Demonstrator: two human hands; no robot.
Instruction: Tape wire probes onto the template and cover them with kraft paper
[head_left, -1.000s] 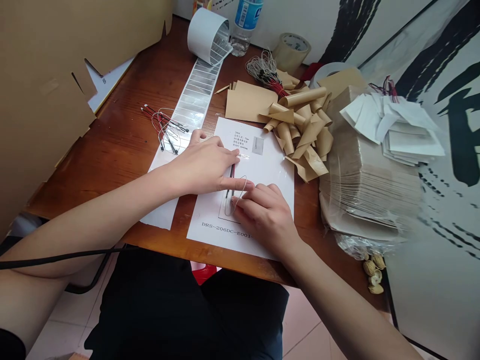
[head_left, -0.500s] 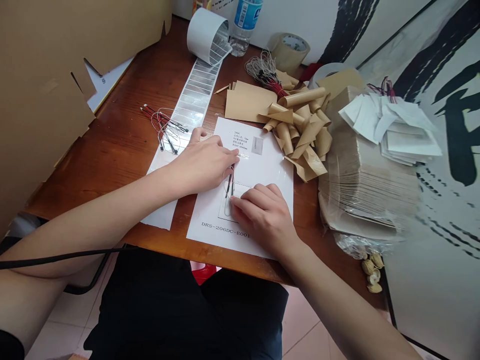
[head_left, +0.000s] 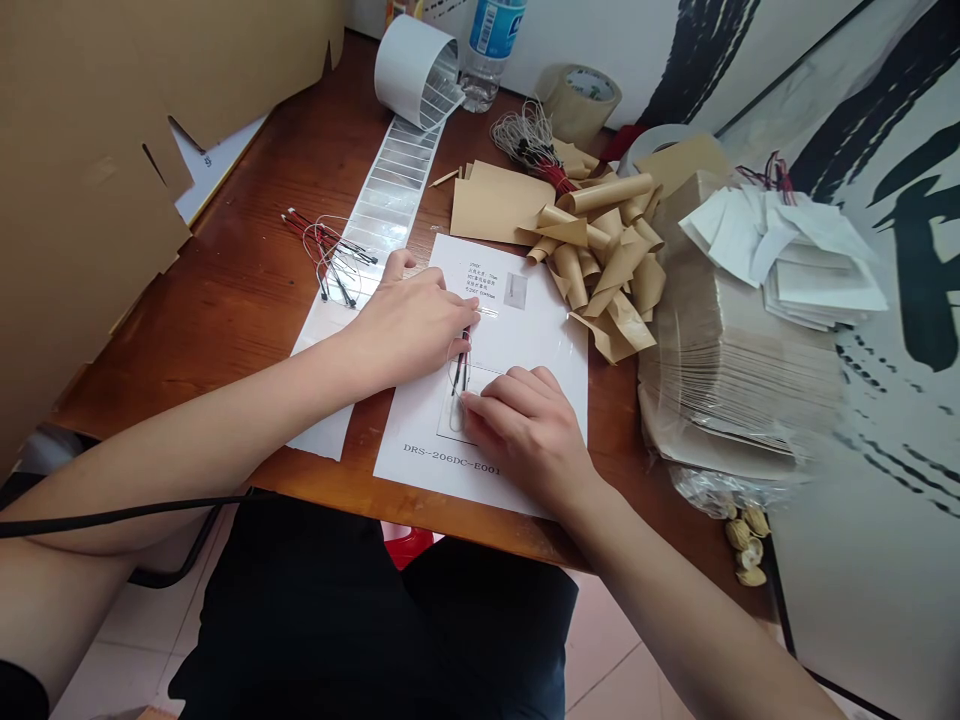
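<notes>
A thin wire lead (head_left: 459, 372) with red and black parts and a pale looped wire lies on a printed sheet (head_left: 525, 345). My left hand (head_left: 416, 325) pinches its upper end between thumb and fingers, low over the paper. At its lower end my right hand (head_left: 529, 425) rests closed, thumb and forefinger on the pale wire; its other fingers are curled under. Left of the sheet, beyond my left wrist, several similar wire leads (head_left: 326, 250) lie across a strip of silvery labels (head_left: 386, 200).
The label roll (head_left: 412, 75) stands at the back beside a water bottle (head_left: 491, 45). Curled brown papers (head_left: 600, 240), a wire bundle (head_left: 529, 140) and packing tape (head_left: 581, 105) lie at the back right. A plastic-wrapped stack (head_left: 742, 370) carries white pieces (head_left: 806, 260). Cardboard (head_left: 150, 130) stands left.
Hardly anything differs. Both hands keep their places on the wire lead, and the view has shifted very slightly.
</notes>
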